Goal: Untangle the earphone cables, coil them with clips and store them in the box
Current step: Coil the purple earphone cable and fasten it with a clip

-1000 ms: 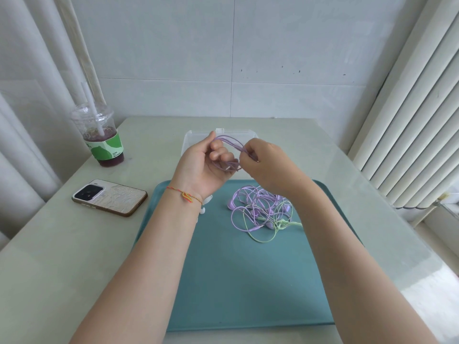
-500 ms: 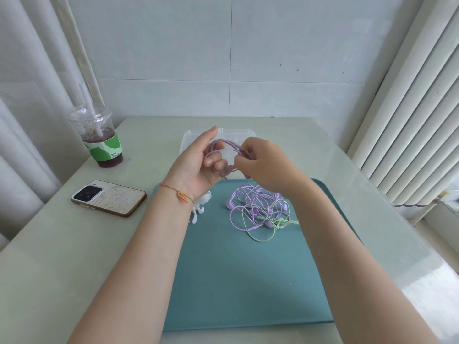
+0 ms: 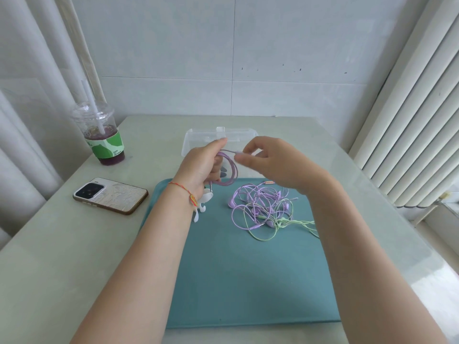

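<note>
A purple earphone cable [image 3: 227, 170] is being wound into a coil, and the step is judged best done if each new turn is laid flat against the last, at the same loop size, with light and even tension kept on the free end. The loops should be pinned firmly so none slips off before a clip is fitted. The white clip [image 3: 202, 203] lies on the teal mat [image 3: 248, 281] just below the left wrist, within easy reach.

The coil is held by the left hand [image 3: 205, 165], whose fingers are curled round the gathered loops; it hangs below and to the right of the palm, above the far edge of the mat. The cable's free end [image 3: 238, 152] is pinched by the right hand [image 3: 270, 162] between thumb and fingertips, just right of the coil; that hand is blurred, so the exact grip is not sharp.

The remaining tangle of purple and green earphones [image 3: 265, 209] rests on the mat beneath the right wrist, apart from both hands. The clear plastic box [image 3: 193, 135] stands on the table [image 3: 74, 244] just behind the hands.
</note>
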The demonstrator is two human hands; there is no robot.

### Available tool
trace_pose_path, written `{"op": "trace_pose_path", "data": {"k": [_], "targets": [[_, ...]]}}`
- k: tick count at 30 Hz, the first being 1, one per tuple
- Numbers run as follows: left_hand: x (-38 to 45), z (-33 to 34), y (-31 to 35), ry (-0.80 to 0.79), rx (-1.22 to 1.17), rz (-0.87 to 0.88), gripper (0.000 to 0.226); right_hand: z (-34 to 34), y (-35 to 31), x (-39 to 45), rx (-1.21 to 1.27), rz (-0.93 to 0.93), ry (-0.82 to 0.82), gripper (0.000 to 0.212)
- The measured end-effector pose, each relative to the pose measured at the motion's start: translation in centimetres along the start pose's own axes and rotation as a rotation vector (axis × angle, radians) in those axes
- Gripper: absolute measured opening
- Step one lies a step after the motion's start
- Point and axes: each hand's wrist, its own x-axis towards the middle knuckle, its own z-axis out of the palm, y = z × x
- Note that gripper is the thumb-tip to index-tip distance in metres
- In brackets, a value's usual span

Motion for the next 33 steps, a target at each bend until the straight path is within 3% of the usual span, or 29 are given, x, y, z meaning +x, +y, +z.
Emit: {"op": "trace_pose_path", "data": {"k": [5,9,15,19,25,33], "targets": [[0.0,0.2,-0.2,-0.141,0.046,-0.026,0.046,-1.1,0.8,0.3,-0.006,-0.001,0.131,0.024],[-0.1,0.2,-0.1,-0.167,-0.021,-0.039,0.043,-1.7,1.4,0.5,0.014,0.044,0.185,0.025],[0.0,-0.7,0.7,-0.267,-0.638,-0.172,0.043,-0.3,0.8,0.6,-0.037,0.019,0.066,0.027],[-0.2,-0.7,1.0,-0.233,-0.851,-0.137,0.031,1.3,0.2,0.9,-0.071,-0.013,0.018,0.028],[0.0,-0.4,1.2,-0.086,-0.903,-0.089,0.030,2.7,-0.1,0.6,-0.187,0.029,-0.095,0.021],[-0.3,-0.2,1.2,0.045,-0.507,0.012,0.031,2.0,-0.5,0.1,-0.330,0.029,-0.151,0.018]]}}
